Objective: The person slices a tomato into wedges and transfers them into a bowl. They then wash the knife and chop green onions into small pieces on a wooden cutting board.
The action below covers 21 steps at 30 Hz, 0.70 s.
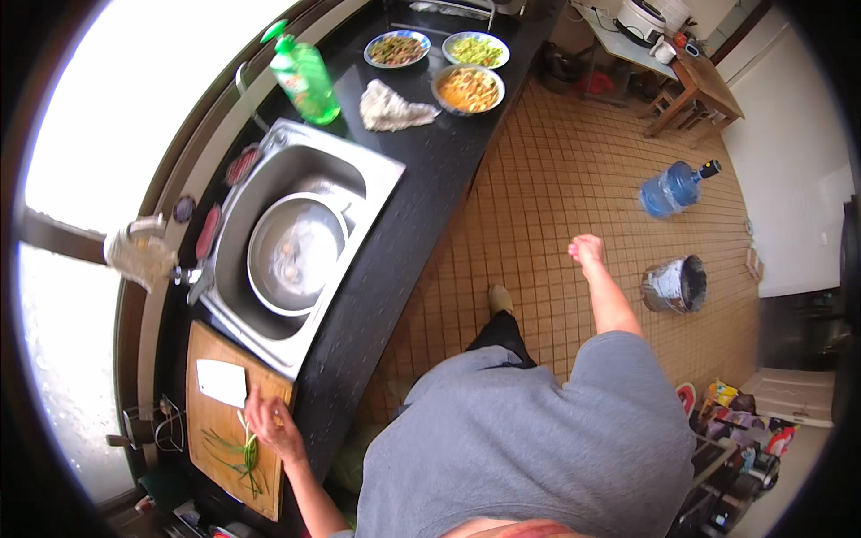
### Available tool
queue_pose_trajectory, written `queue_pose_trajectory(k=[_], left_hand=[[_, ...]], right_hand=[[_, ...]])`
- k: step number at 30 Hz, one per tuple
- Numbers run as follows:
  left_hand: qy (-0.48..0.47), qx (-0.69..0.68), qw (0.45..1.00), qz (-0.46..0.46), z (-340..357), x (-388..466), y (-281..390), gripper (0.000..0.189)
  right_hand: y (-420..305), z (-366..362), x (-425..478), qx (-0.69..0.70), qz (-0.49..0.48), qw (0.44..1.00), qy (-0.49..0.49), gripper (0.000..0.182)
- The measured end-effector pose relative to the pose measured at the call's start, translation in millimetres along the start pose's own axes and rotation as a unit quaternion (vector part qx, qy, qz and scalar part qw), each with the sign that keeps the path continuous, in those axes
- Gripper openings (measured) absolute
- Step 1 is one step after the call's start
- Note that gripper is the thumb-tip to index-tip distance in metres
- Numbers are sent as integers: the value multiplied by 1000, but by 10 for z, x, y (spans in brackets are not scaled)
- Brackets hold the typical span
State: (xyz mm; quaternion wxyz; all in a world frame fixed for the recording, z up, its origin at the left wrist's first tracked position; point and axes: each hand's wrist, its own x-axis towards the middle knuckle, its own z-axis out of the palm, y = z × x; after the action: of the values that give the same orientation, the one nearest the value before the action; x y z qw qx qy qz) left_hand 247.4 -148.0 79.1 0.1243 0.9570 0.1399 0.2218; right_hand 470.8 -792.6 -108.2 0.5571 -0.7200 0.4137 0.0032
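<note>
My left hand is over the right part of a wooden cutting board, its fingers curled beside the root end of some green scallions. Whether the fingers hold anything is not plain. A white cleaver blade lies flat on the board just above and left of that hand; its handle is not clearly visible. Out to the right, my right hand hangs over the tiled floor with its fingers curled in and nothing seen in it. Above the board, a metal basin sits in the steel sink.
A green soap bottle, a crumpled cloth and dishes of food, including a bowl, stand on the black counter. On the floor are a blue water jug and a stained bucket. A wire rack flanks the board.
</note>
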Motion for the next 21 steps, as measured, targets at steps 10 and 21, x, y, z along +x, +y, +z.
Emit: queue_pose_trajectory(k=[10,21], left_hand=[[-297,-86,949,60,814,-599,2066,16],[-274,-145,950,21,1221,115,2286,12]], right_hand=[[-1272,1720,841,132,-48,942,-306,30],[-1961,2070,1199,121,-4,944,-306,25]])
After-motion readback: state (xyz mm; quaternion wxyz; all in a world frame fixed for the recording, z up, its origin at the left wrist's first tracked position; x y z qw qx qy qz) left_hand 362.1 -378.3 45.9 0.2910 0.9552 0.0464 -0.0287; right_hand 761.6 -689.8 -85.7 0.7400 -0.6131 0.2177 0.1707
